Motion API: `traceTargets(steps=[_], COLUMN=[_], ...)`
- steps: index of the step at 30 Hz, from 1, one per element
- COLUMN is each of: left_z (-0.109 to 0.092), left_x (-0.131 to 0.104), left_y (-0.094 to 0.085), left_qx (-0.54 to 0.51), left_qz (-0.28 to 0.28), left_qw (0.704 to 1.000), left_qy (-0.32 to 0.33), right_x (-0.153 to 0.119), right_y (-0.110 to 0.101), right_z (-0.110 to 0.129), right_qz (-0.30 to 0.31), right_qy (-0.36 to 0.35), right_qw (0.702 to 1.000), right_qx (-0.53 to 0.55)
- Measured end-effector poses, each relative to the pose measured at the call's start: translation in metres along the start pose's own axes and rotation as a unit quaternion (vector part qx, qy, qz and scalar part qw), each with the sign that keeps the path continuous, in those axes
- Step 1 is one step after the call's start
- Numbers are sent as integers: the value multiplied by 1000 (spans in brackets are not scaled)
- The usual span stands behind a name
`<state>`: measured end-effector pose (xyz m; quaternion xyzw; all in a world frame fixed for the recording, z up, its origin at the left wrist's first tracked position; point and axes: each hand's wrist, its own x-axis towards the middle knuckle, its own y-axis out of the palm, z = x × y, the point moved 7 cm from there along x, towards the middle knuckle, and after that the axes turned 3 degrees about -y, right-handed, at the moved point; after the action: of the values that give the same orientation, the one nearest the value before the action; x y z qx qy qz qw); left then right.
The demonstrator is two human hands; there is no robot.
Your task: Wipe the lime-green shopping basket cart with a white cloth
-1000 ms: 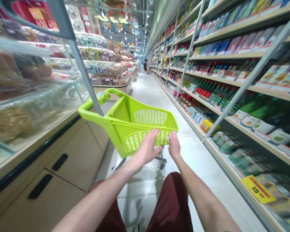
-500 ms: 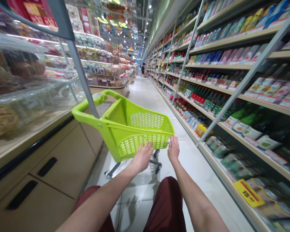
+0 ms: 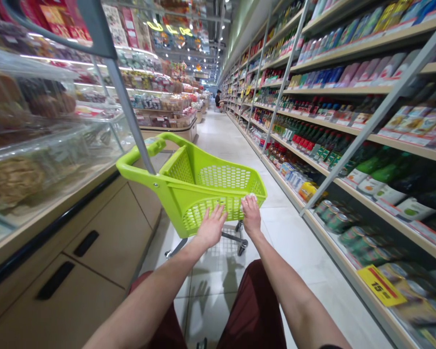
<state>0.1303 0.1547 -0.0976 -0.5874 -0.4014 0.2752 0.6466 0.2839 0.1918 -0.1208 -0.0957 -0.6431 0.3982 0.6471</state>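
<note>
A lime-green plastic shopping cart [image 3: 210, 186] with a perforated basket stands side-on in front of me, on grey legs with casters. My left hand [image 3: 211, 227] is open, its fingers spread against or very near the basket's lower side wall; I cannot tell whether they touch. Further right, my right hand [image 3: 251, 215] is closed with its fingers pressed to the basket wall near the front end. A bit of crumpled white tissue [image 3: 243, 200] shows at its fingertips, mostly hidden by the hand.
Tall shelves [image 3: 352, 131] of bottles and cans line the right side. A wooden counter [image 3: 101, 232] with packaged bakery goods runs along the left. A grey pole with a dark frame [image 3: 131, 116] rises by the cart handle. A person [image 3: 218, 99] is far down the aisle.
My right hand has moved left along the basket wall with the white tissue, away from the front corner. My left hand stays by the basket's side. The whole view has shifted slightly.
</note>
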Motion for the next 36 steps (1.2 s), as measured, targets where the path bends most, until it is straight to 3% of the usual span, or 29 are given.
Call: traceTargets(steps=[4, 10, 12, 15, 18, 20, 24, 27, 32, 34, 36], left_z=[-3, -1, 2, 6, 15, 24, 46, 57, 68, 75, 83], left_x=[-5, -6, -6, -9, -13, -16, -20, -22, -32, -38, -43], left_y=[3, 2, 1, 1, 1, -3, -16, -25, -26, -26, -29], left_qx=[3, 1, 4, 13, 24, 32, 40, 37, 27, 27, 25], left_qz=[6, 19, 22, 16, 8, -4, -31, -39, -16, -8, -10], left_qw=[1000, 1000, 1000, 999, 999, 997, 993, 990, 989, 988, 987], left_qy=[1, -7, -16, -27, -45, -63, -111, -130, -145, -150, -161], right_x=[-21, 31, 38, 21, -5, -7, 36, 58, 22, 16, 30], right_y=[10, -14, -10, 10, 25, 23, 5, 6, 39, 41, 32], right_z=[22, 39, 43, 54, 73, 85, 101, 106, 127, 140, 153], right_qz=[44, 7, 8, 38, 71, 69, 27, 23, 103, 106, 82], right_qy=[-44, -42, -48, -88, -146, -159, -138, -128, -206, -228, -222], right_qw=[997, 998, 998, 995, 985, 982, 987, 990, 970, 963, 966], right_qx=[34, 44, 37, 40, 61, 71, 74, 60, 80, 96, 106])
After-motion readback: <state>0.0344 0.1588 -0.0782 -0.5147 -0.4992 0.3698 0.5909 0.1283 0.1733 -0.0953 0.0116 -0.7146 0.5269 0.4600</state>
